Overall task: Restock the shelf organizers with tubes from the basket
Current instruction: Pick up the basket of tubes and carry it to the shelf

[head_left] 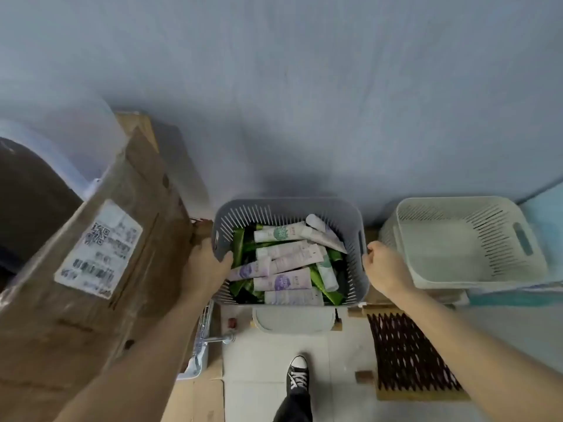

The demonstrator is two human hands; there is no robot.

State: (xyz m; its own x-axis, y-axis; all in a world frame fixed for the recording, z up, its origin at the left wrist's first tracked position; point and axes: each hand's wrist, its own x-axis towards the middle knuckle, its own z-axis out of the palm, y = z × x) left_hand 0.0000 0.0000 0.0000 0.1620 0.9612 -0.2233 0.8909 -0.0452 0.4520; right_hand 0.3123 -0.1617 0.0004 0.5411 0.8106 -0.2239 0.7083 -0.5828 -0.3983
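Left hand (207, 268) and right hand (385, 269), apart, clamped on opposite side rims of basket (289, 205); tubes (286, 281) heaped loose inside; risk of tilt and spill from uneven lift or snag on box (143, 214) alongside.

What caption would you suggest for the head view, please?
The left hand and right hand hold the sides of a grey basket of tubes, a cream basket to its right.
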